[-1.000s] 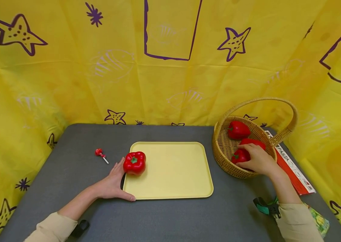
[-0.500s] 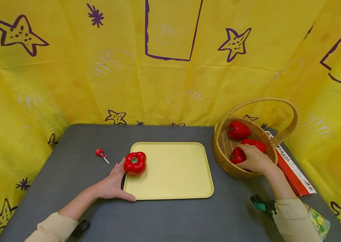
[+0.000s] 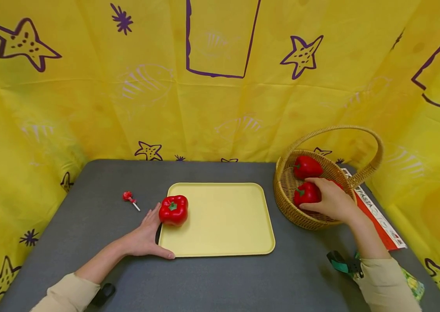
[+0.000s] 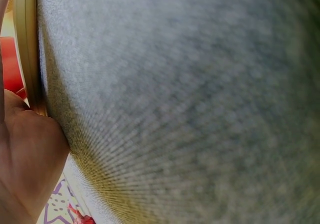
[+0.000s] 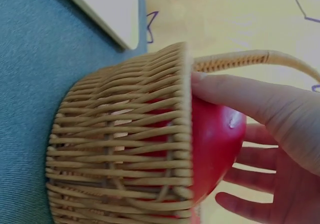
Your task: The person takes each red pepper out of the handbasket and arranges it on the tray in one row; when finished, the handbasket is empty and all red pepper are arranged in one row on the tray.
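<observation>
Lifting seems the step: the right hand [image 3: 334,201] curls its fingers round a red pepper [image 3: 306,193] inside the basket [image 3: 291,211], near three o'clock of the tray [image 3: 223,221], whose nine-o'clock edge the left hand [image 3: 147,238] touches, fingers spread. Next likely calls for clearing the basket.

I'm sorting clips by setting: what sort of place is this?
Probably a staged tabletop booth: star-printed yellow cloth hangs behind and beside a grey table set with a yellow tray.

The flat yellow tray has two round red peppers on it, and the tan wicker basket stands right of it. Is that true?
Not two: the head view shows one round red pepper on the yellow tray. The basket does stand right of it.
</observation>
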`<state>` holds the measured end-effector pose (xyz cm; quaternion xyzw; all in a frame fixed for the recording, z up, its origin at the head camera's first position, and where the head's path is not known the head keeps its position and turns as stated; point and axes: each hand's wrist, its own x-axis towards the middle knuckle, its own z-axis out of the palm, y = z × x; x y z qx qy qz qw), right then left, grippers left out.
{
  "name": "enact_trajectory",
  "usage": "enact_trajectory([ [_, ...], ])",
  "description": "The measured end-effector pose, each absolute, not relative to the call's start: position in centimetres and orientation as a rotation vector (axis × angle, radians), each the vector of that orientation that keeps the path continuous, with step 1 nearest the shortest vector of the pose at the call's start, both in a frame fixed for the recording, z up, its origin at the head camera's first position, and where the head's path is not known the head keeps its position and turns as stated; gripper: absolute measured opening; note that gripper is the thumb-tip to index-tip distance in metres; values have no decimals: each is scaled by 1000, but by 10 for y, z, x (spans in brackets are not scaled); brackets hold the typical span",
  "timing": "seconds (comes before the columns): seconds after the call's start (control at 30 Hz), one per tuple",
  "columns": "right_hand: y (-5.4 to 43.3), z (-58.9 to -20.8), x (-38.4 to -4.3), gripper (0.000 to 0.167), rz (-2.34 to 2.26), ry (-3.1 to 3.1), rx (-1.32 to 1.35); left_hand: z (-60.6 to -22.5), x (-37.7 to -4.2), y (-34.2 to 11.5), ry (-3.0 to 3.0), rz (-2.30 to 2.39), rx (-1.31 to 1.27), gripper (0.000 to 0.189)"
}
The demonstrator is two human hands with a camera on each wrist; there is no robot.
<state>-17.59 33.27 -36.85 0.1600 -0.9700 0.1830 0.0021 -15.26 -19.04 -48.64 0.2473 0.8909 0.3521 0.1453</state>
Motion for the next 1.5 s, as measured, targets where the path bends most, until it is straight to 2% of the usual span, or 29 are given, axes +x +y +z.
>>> enact_trajectory([
  [0.5,308,-341,-171,82,581,-2979,503,-488,-152,-192,2571,1019,720,132],
  [0.87,284,-329,-165,77,644,-2957,546,-487,-151,-192,2572,1022,714,131],
  [1.5,234,-361,-173,80,817,-2930,711,-488,-153,-192,2589,1019,748,130],
])
